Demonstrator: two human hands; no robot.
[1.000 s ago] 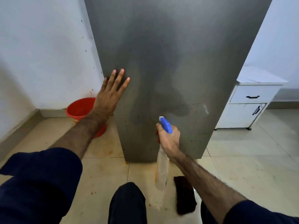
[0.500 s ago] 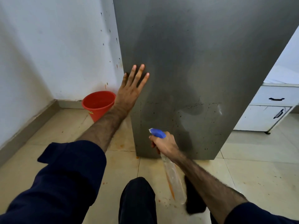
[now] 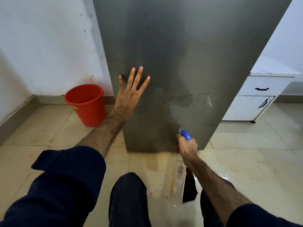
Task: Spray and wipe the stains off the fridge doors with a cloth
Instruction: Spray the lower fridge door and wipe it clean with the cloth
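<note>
The grey fridge door (image 3: 188,54) fills the middle of the view, with dark specks across its lower part. My left hand (image 3: 131,94) rests flat on the door's left side, fingers spread. My right hand (image 3: 186,145) grips a clear spray bottle (image 3: 179,181) with a blue nozzle (image 3: 185,134), low near the door's bottom edge, nozzle toward the door. A dark cloth (image 3: 190,189) lies on the floor under my right forearm, partly hidden by the bottle and arm.
A red bucket (image 3: 86,104) stands on the tile floor left of the fridge, by the white wall. A white cabinet (image 3: 255,97) with black handles stands to the right. My knee (image 3: 129,194) is low in the middle. Orange spots mark the floor.
My right hand with the bottle has dropped lower and shifted right along the door's bottom. My left hand stays flat on the door. The view has shifted left.
</note>
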